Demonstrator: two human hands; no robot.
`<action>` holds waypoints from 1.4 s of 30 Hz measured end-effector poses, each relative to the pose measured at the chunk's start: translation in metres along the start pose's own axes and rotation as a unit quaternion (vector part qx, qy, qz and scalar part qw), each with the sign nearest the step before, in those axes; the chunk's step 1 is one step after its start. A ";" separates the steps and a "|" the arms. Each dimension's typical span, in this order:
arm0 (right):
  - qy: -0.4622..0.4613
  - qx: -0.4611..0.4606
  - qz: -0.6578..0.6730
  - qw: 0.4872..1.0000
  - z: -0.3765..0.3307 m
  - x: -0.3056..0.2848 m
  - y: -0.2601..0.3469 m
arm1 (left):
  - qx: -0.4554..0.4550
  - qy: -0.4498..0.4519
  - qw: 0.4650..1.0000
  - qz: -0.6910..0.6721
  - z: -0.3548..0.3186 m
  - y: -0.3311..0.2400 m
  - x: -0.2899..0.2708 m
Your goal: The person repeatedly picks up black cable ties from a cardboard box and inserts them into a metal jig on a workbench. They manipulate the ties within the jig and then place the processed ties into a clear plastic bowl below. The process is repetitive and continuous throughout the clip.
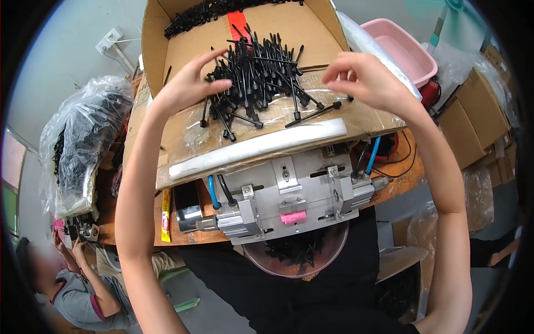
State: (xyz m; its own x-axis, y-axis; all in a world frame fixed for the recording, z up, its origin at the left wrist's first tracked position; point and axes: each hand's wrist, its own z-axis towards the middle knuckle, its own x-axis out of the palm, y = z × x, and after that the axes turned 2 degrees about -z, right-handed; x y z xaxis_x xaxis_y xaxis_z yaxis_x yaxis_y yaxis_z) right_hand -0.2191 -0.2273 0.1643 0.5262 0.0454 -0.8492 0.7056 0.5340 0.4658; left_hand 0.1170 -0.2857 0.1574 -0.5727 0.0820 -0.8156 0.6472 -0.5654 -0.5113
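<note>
A heap of black plastic rods with thicker heads lies on the cardboard flap at the front of an open carton. At its left edge is my left hand, thumb and forefinger spread, with nothing gripped between them. To the right of the heap hovers my right hand, its fingers loosely curled and the thumb apart from them; I see nothing held. One stray rod lies between the heap and a white foam strip. Below the flap sits a metal fixture with a pink block.
The carton holds more black parts at the back. A clear bowl of black pieces is below the fixture. A plastic-wrapped bundle stands left, a pink basin right. Another person works at lower left.
</note>
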 end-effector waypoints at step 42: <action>-0.011 -0.167 -0.035 0.985 0.015 0.026 0.007 | -0.103 -0.299 0.944 0.094 -0.117 -0.035 0.057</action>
State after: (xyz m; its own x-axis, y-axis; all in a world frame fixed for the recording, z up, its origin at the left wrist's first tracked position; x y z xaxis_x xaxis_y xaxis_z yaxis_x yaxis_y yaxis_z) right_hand -0.1933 -0.2349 0.1497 0.4941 -0.0186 -0.8692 0.5477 0.7831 0.2946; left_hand 0.1206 -0.1648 0.0973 -0.5790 -0.5174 -0.6302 0.8150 -0.3467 -0.4643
